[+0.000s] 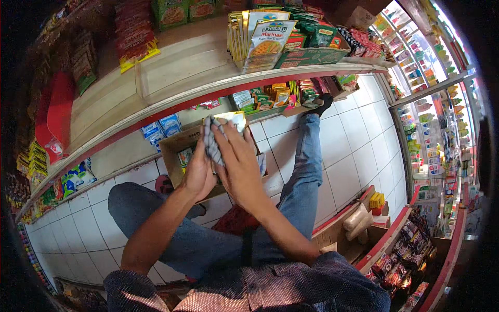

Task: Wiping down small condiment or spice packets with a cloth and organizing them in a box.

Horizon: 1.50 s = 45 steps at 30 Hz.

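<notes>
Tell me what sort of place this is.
Most likely a small grocery shop. Shelves carry rows of packaged goods such as seasoning packets, a side rack holds bottles, and a cardboard box of stock sits on the white tiled floor.
</notes>
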{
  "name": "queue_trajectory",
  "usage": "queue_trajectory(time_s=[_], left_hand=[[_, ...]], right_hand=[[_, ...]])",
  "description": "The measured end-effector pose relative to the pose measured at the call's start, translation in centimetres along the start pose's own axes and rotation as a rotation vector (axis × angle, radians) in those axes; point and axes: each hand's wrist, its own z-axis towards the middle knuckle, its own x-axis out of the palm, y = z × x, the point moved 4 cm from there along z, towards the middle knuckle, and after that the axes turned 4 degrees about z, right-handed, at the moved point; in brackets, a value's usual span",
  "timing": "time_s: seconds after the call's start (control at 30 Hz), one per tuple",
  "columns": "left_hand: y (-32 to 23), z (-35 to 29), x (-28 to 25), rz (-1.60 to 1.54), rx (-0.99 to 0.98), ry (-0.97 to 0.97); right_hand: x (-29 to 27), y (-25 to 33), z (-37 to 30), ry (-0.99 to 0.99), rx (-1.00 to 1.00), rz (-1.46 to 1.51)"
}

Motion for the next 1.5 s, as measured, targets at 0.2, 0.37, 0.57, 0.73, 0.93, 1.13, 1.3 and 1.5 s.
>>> queue_trajectory(time_s=[0.2, 0.37, 0.57, 0.73, 0.93, 1.13, 1.3, 1.5], left_hand=[[0.7, 0.1, 1.0, -0.072, -0.100, 0.123], [0.3, 0.7, 0.2, -0.228, -0.061, 0.138], [0.7, 0.6, 0.2, -0.219, -0.083, 0.139], [1.2, 0.8, 0.0, -0.156, -0.083, 0.170], [2.0, 0.4, -2.9, -0.388, -0.104, 0.362], [1.8, 0.2, -0.5, -0.125, -0.220, 0.282], [0.9, 1.4, -3.1, -0.309, -0.206, 0.239], [0.5, 1.0, -0.4, -0.554, -0.192, 0.238]], right_hand=[[-1.7, -2.2, 0.6, -0.170, 0.141, -0.114], [-0.6, -1.5, -0.4, -0.028, 0.052, -0.009], [-0.1, -1.6, -0.6, -0.082, 0.053, -0.024], [-0.8, -2.3, 1.0, -0.098, 0.048, 0.025], [0.5, -0.9, -0.6, 0.025, -0.130, 0.140], [-0.7, -2.0, 1.7, -0.119, -0.039, 0.040], [0.2, 0.3, -1.3, 0.058, -0.128, 0.152], [-1.3, -2.0, -0.8, -0.066, -0.001, 0.013]])
